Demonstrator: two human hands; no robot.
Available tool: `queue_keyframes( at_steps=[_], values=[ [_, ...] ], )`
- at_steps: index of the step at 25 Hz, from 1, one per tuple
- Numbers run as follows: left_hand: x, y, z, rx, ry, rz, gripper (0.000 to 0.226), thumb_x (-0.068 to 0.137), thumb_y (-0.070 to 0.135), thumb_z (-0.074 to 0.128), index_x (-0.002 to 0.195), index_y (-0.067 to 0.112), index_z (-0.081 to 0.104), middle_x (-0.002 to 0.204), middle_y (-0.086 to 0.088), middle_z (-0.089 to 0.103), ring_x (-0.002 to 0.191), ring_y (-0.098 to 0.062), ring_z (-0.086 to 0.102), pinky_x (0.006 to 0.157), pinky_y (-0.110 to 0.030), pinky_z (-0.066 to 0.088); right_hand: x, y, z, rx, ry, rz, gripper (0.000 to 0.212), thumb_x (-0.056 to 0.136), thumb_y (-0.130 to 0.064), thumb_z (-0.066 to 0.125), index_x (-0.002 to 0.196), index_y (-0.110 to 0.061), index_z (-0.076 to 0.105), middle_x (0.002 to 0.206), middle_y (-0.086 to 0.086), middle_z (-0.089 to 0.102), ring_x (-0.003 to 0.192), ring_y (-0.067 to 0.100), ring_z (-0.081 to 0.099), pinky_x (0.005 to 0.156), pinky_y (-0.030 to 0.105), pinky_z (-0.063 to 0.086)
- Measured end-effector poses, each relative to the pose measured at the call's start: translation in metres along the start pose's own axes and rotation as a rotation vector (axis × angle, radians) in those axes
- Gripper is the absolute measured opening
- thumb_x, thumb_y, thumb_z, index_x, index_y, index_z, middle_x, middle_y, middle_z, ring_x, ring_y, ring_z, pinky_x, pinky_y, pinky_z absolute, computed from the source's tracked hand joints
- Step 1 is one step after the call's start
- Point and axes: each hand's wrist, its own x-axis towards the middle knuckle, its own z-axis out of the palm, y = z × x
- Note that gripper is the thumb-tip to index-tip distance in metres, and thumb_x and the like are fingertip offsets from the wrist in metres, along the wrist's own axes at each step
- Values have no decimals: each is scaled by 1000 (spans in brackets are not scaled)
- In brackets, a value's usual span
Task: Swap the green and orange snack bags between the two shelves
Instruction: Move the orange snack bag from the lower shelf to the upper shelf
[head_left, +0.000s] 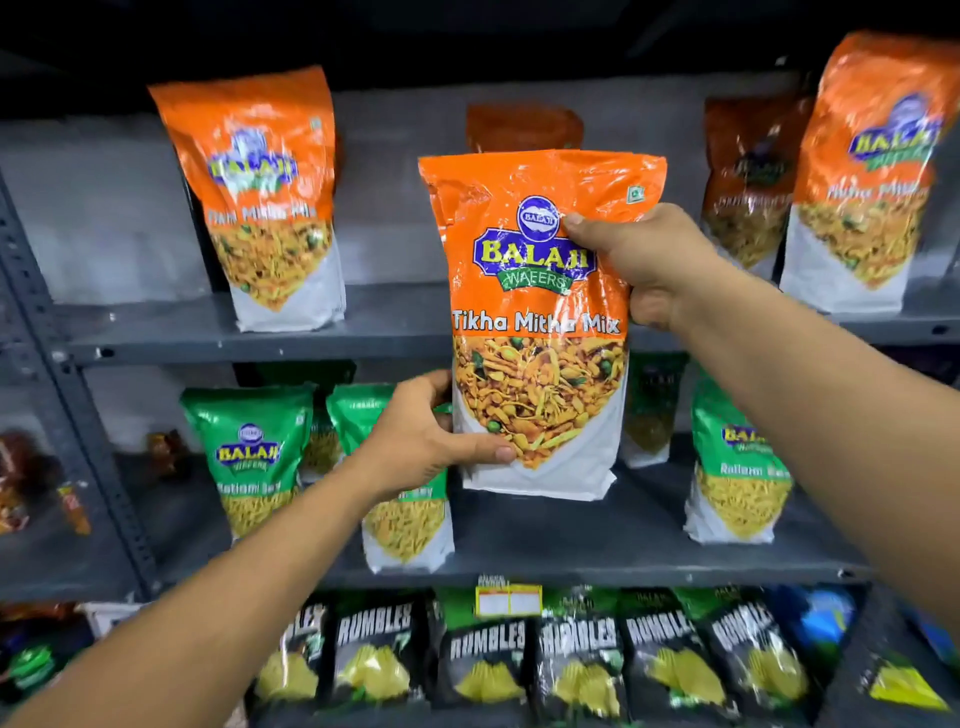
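orange snack bag (540, 322), upright before the upper shelf (249, 340), gripped by right hand (641, 262) above and left hand (421, 434) below. four more orange bags there, two dim. five green bags (252, 457) beneath, partly hidden.

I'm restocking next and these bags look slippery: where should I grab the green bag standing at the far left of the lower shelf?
Probably take the green bag from the front by its two side edges, about mid-height. It stands upright facing out, with open shelf to its left and a gap before the neighbouring green bag, so fingers should fit on both sides.
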Motion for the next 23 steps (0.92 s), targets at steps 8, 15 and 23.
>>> queue_keyframes(
  at_steps=[8, 15, 23],
  values=[
    [107, 58, -21, 144, 73, 180, 49, 55, 8, 87, 95, 23, 63, 103, 6, 72, 99, -12, 68, 89, -30, 55, 82, -70, 4, 18, 13, -198, 31, 80, -22, 75, 102, -6, 61, 83, 7, 74, 54, 16, 73, 43, 29, 57],
    [174, 33, -26, 151, 72, 56, 67, 37, 29, 93, 97, 22, 66, 109, -1, 74, 105, -19, 68, 98, -46, 50, 158, -38, 6, -19, -12, -193, 25, 80, -21, 74, 95, -5, 63, 97, 17, 75, 81, 31, 73, 78, 55, 59],
    [199, 9, -15, 124, 125, 107, 48, 59, 8, 85, 95, 28, 61, 107, 7, 71, 103, -9, 67, 90, -24, 53, 152, 16, -28, -209, -199, -257, 81, 56, -49, 81, 121, -19, 43, 112, -7, 67, 97, 10, 66, 83, 32, 55]
  ],
)
